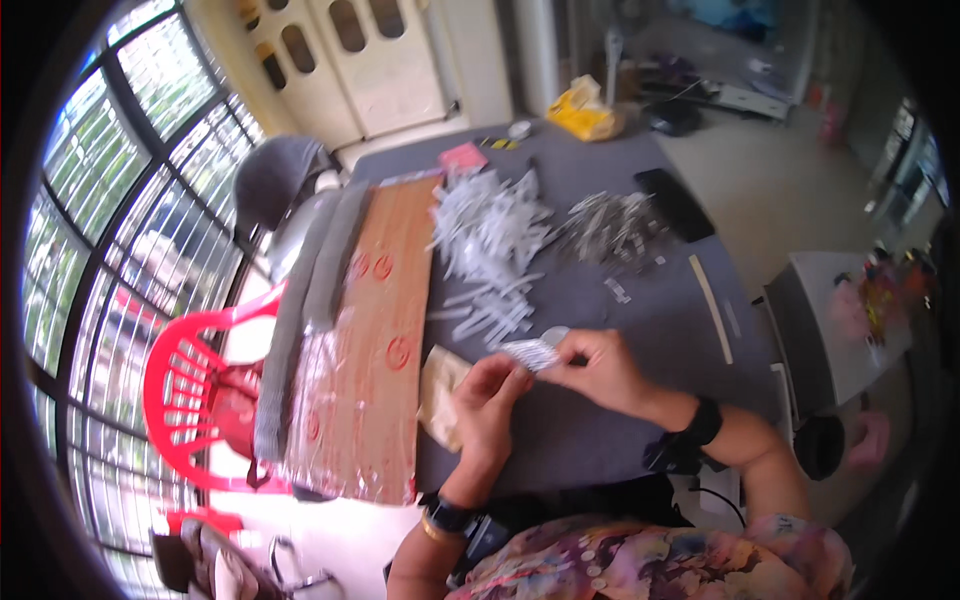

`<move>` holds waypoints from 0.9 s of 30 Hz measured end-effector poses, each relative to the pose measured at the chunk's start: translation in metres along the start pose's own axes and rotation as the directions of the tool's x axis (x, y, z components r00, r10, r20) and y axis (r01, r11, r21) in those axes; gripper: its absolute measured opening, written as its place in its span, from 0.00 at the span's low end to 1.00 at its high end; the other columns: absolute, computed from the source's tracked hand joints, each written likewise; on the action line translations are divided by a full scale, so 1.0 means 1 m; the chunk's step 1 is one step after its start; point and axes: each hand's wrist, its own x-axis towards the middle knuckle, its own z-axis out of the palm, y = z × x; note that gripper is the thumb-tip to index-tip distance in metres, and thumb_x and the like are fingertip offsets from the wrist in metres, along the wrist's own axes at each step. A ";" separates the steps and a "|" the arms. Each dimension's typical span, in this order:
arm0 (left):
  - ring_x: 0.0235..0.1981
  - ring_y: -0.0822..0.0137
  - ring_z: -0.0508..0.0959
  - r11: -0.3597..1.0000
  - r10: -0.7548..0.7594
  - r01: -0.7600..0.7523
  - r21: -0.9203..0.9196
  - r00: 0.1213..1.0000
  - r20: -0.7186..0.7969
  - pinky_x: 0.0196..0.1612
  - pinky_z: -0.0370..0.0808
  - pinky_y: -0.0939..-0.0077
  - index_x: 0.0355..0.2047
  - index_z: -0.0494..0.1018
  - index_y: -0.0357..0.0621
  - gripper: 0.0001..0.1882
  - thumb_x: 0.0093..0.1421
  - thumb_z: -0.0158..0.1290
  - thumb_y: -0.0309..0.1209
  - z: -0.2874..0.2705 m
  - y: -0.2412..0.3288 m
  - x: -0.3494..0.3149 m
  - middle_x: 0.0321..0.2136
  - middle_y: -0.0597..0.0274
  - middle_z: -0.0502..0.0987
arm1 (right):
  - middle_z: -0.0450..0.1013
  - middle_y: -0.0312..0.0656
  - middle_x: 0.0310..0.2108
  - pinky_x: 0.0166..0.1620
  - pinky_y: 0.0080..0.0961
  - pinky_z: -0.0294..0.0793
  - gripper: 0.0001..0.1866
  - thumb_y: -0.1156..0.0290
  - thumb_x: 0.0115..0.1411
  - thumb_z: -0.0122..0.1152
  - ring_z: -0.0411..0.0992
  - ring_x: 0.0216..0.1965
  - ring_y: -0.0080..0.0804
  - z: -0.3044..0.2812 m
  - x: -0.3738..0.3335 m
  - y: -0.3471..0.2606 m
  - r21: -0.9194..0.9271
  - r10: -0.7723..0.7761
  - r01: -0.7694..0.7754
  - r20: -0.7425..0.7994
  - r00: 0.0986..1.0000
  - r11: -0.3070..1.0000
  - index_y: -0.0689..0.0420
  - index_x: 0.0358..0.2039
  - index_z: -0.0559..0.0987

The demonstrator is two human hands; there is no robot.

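Observation:
Over the near part of the dark grey table, both hands meet at a small flat white piece with dark stripes. The thumb and fingers of my left hand pinch its left end. At the other end, my right hand grips it between thumb and forefinger. A pale round disc shows just behind the right fingertips; whether it is held or lies on the table, I cannot tell. Beside my left hand lies a beige paper or pouch. Beyond the hands spreads a heap of white strips.
A long cardboard sheet with rolled grey fabric covers the table's left side. Farther right are a pile of small clear-grey pieces, a black flat object and a thin wooden stick. A red chair stands left.

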 end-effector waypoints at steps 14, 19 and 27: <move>0.28 0.73 0.75 0.992 -0.117 0.122 -0.004 0.955 0.273 0.33 0.74 0.81 0.41 0.69 0.34 0.14 0.52 0.52 0.20 0.033 0.007 -0.009 0.28 0.62 0.75 | 0.51 0.52 0.56 0.57 0.34 0.53 0.35 0.50 0.58 0.44 0.51 0.58 0.43 -0.025 0.005 -0.008 -0.172 -0.517 0.526 0.094 0.851 0.833 0.63 0.57 0.54; 0.28 0.74 0.75 0.971 -0.240 0.227 0.081 0.938 0.252 0.33 0.74 0.83 0.39 0.70 0.35 0.11 0.56 0.50 0.27 0.038 0.034 -0.013 0.28 0.62 0.75 | 0.51 0.49 0.57 0.55 0.30 0.55 0.37 0.47 0.57 0.45 0.50 0.59 0.37 -0.018 0.001 -0.009 0.113 -0.358 0.348 0.086 0.930 0.931 0.63 0.58 0.53; 0.24 0.77 0.75 0.809 -0.057 -0.154 0.568 0.940 0.337 0.27 0.71 0.84 0.32 0.74 0.34 0.10 0.54 0.53 0.30 -0.004 0.076 0.017 0.22 0.62 0.76 | 0.58 0.46 0.53 0.50 0.25 0.60 0.34 0.51 0.56 0.51 0.57 0.55 0.33 -0.036 0.003 -0.009 0.208 -0.243 0.236 0.005 0.970 0.949 0.64 0.54 0.58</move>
